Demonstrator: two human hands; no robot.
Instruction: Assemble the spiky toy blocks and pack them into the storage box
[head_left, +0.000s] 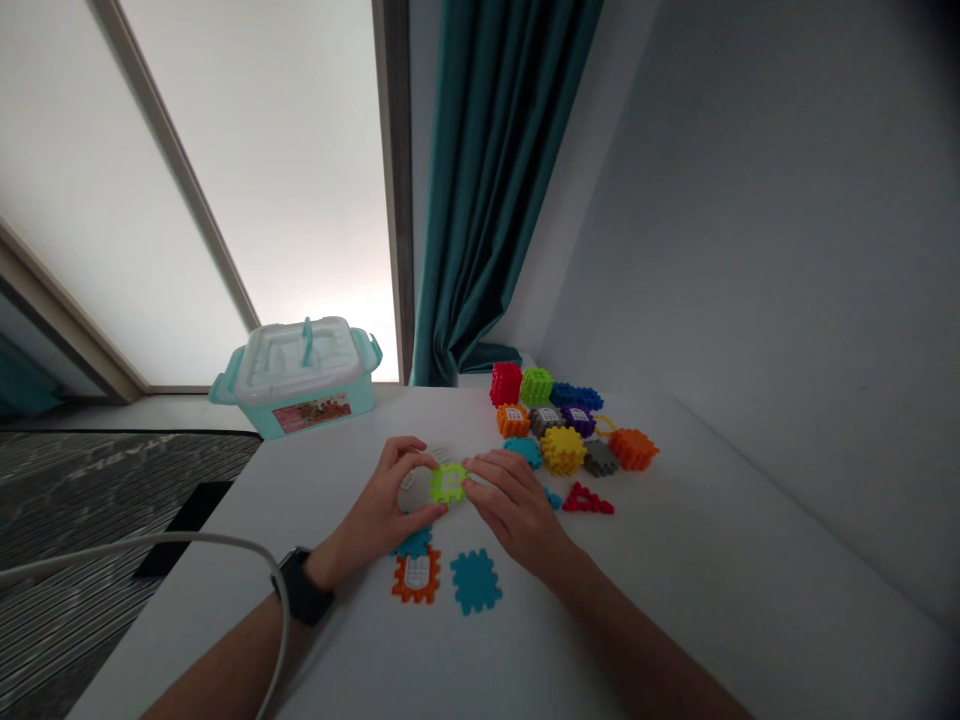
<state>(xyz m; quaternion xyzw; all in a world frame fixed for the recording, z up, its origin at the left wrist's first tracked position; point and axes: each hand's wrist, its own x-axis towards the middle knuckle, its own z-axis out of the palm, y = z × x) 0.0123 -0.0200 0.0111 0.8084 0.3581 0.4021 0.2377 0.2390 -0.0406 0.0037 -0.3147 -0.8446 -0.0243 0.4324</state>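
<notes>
A lime-green notched building tile [448, 484] with a pale window panel is between my two hands. My left hand [397, 495] curves round its left side, thumb at the lower edge and index finger at the upper edge. The fingertips of my right hand [510, 500] press together at the tile's right edge. Pale grey pieces [415, 493] lie inside the curve of my left hand, partly covered by it. Below my left hand are a blue tile [414, 543], partly hidden, and an orange window tile [416, 577] touching it. Apart from them lies another flat blue tile [476, 582].
Stacks of notched tiles stand beyond my right hand, among them red [505, 384], yellow [562, 451] and orange [634, 449]. A red triangular piece [588, 500] lies nearer. A lidded turquoise box [307, 375] stands back left. A white cable [225, 540] crosses my left forearm.
</notes>
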